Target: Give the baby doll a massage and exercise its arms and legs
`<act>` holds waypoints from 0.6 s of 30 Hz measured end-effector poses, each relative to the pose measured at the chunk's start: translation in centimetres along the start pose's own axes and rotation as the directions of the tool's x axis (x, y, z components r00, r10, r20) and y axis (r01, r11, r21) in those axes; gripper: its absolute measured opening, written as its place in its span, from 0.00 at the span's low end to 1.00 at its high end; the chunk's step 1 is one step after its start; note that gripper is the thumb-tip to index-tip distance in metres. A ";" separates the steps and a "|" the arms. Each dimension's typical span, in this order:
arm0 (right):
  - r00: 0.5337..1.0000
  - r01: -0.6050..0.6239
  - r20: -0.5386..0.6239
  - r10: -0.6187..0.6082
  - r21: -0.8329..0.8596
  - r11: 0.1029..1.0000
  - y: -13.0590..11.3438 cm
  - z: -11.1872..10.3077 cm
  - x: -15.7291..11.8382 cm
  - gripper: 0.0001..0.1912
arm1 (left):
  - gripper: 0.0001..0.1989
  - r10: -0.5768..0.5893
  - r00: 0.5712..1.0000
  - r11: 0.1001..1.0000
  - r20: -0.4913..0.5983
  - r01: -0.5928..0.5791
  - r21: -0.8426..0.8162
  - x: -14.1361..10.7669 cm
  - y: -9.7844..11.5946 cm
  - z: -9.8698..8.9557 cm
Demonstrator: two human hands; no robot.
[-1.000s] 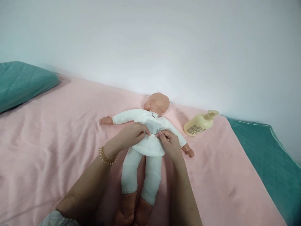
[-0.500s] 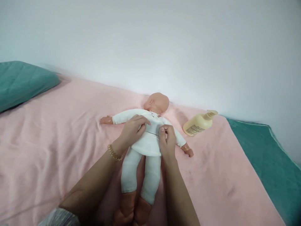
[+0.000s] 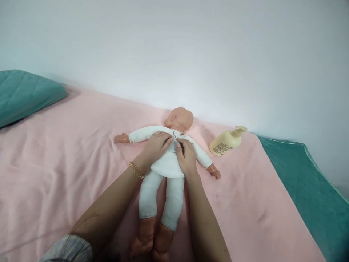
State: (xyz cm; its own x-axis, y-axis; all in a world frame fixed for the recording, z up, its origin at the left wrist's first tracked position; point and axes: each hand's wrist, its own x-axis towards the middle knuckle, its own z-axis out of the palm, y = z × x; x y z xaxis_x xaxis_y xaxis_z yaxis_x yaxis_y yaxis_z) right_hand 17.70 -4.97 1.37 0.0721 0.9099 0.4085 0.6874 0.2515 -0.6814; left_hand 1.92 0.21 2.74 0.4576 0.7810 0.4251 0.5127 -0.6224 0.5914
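A doll (image 3: pixel 168 165) with a bald head and a white cloth body lies face down, arms spread and legs toward me. My left hand (image 3: pixel 156 146) is on the left of its upper back, fingers curled and thumb drawn in, pinching the white cloth. Close beside it, my right hand (image 3: pixel 187 155) pinches the cloth on the right side of the back. The fingertips of both hands are near each other just below the doll's neck. A small dark mark shows on the cloth above them.
A pale yellow pump bottle (image 3: pixel 225 142) leans to the right of the doll. Pink cloth (image 3: pixel 81 153) with folds lies beneath everything. A green cushion (image 3: pixel 29 95) is at the far left, and green fabric (image 3: pixel 305 171) shows at the right. Behind is a white wall (image 3: pixel 174 54).
Both hands have moved up the doll's back toward the neck, and their fingertips are closer together. The whole view has shifted slightly.
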 end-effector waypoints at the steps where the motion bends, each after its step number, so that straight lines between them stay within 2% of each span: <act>1: 1.000 -0.011 0.005 0.011 -0.015 1.000 -0.1 0.1 0.3 0.13 | 0.17 -0.003 1.000 1.000 0.005 0.003 0.026 0.3 -0.1 0.1; 6: 0.999 -0.041 -0.008 0.040 -0.080 0.996 -0.3 0.6 1.4 0.11 | 0.18 0.000 1.000 0.997 0.021 -0.001 0.073 0.8 -0.4 0.3; 13: 0.981 0.064 -0.180 -0.071 -0.043 0.997 -0.1 0.6 0.5 0.13 | 0.15 0.070 0.987 0.998 -0.144 -0.069 0.017 0.0 0.1 0.3; 18: 0.977 0.105 -0.182 -0.107 -0.025 0.994 0.3 0.7 0.5 0.14 | 0.12 0.074 0.984 0.997 -0.163 -0.073 0.009 0.0 -0.1 0.5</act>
State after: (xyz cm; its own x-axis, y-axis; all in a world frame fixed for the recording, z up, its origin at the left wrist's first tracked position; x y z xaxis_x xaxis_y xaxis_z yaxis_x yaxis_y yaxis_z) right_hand 17.45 -4.22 0.95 0.1277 0.8025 0.5828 0.7089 0.3370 -0.6195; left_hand 2.25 0.19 2.31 0.3698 0.7311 0.5734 0.4847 -0.6783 0.5523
